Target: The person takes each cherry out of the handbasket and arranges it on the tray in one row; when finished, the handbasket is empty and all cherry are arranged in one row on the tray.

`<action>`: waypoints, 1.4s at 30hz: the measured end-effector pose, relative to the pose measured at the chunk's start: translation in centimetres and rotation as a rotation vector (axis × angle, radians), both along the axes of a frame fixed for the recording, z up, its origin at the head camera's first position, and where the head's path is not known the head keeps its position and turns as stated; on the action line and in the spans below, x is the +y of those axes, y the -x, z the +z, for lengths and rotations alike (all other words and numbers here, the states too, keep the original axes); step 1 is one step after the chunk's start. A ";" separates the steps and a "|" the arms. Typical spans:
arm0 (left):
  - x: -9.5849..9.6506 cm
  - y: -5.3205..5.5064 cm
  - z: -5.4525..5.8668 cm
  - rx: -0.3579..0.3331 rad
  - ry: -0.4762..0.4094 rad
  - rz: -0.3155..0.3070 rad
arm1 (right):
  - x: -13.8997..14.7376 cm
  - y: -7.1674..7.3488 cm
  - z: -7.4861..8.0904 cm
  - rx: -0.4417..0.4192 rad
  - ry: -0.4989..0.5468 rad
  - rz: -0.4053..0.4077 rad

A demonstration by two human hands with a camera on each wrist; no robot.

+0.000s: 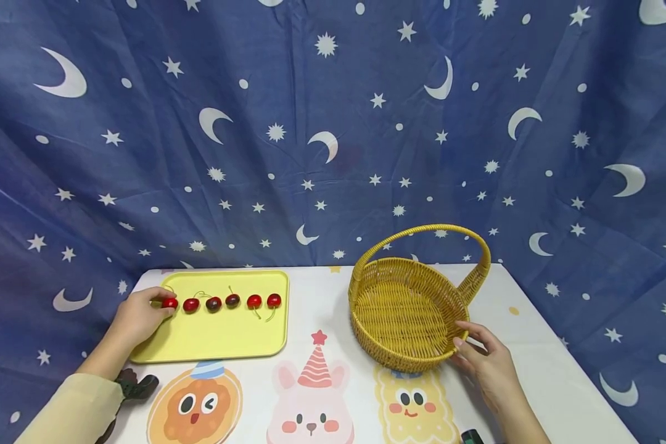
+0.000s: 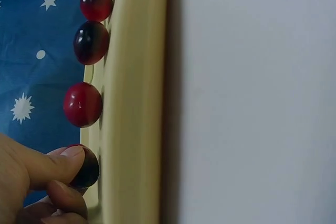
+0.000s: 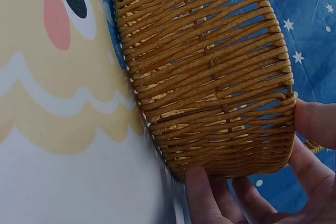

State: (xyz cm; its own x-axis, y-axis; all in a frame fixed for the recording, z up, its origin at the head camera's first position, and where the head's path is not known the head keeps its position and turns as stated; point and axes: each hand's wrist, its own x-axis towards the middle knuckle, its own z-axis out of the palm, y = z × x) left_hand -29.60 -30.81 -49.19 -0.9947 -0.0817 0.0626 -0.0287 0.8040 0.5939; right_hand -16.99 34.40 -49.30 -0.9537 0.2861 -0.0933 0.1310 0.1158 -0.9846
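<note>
At the left end of a row of several cherries (image 1: 213,304), my left hand (image 1: 141,316) pinches the leftmost red cherry (image 1: 169,303) between thumb and fingers. The row lies across a yellow tray (image 1: 216,338), and some stems show. In the left wrist view, the thumb and fingers partly hide the pinched cherry (image 2: 89,170), which appears dark on one side. To the right, a woven wicker basket (image 1: 380,354) with a tall hoop handle stands with nothing inside. My right hand (image 1: 491,367) grips its near right rim, thumb at the edge and other fingers against the outer wall (image 3: 210,77).
A white tablecloth (image 1: 316,308) with cartoon figures covers the table, including a pink rabbit (image 1: 311,410) between tray and basket. Behind the table hangs a blue curtain (image 1: 361,142) with moons and stars. A black strap (image 1: 135,385) is by the left wrist.
</note>
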 end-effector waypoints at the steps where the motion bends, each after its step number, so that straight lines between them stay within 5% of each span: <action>1: 0.0 0.0 0.0 -0.006 0.001 0.003 | 0.0 0.0 0.0 0.001 0.002 0.001; 27: 0.3 0.7 -0.9 -0.017 -0.016 -0.012 | 0.1 0.6 0.3 -0.044 0.010 -0.010; 35: 0.1 0.2 0.0 -0.007 0.012 -0.017 | 0.5 1.0 0.7 -0.090 -0.084 0.012; 42: -0.1 -1.2 1.3 -0.035 0.035 0.012 | 1.2 -0.2 1.3 -0.066 -0.181 0.014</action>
State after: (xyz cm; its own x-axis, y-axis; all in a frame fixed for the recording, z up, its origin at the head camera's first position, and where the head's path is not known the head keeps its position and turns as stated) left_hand -28.43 -30.90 -47.90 -0.9953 -0.0919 0.0305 -0.0588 0.8238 0.5639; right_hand -16.83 35.56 -47.99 -0.9513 0.2902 -0.1040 0.1917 0.2925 -0.9369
